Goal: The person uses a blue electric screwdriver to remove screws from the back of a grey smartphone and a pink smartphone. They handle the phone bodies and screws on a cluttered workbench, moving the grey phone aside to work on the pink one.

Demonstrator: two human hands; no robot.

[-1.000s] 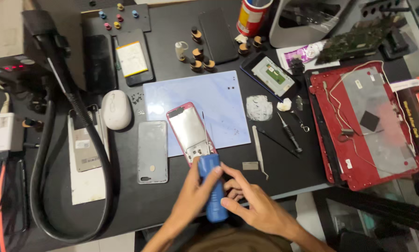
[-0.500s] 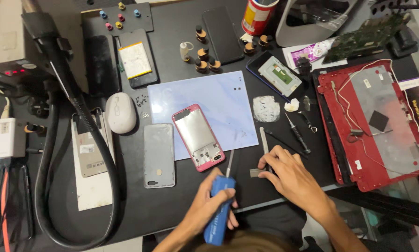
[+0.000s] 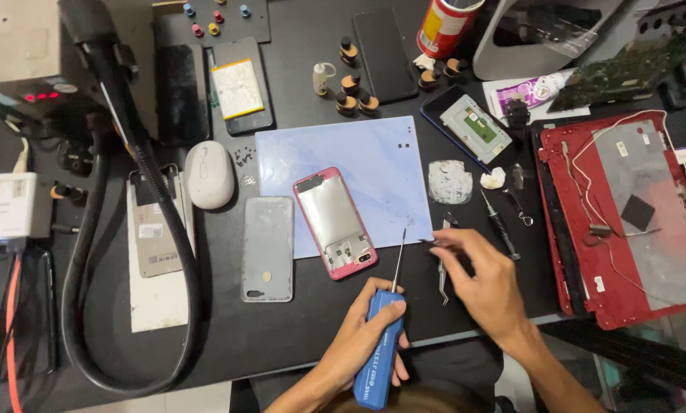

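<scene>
My left hand (image 3: 358,336) grips a blue-handled screwdriver (image 3: 380,348); its thin shaft points up toward the lower right corner of a pale blue work mat (image 3: 373,168). A pink-framed phone chassis (image 3: 335,222) lies open on the mat's lower left part. My right hand (image 3: 481,279) hovers to the right of the shaft, thumb and forefinger pinched on a small dark piece near the screwdriver tip. Steel tweezers (image 3: 442,279) lie on the black table just under that hand.
A grey phone back cover (image 3: 267,248) and a white mouse (image 3: 209,174) lie left of the mat. A red laptop shell (image 3: 626,214) fills the right. A thick black hose (image 3: 129,229) loops at left. Bottles, phones, a can and a circuit board line the far edge.
My right hand has lifted from the table near the tweezers and now pinches something small by the screwdriver tip. My left hand with the screwdriver has moved right, away from the pink phone.
</scene>
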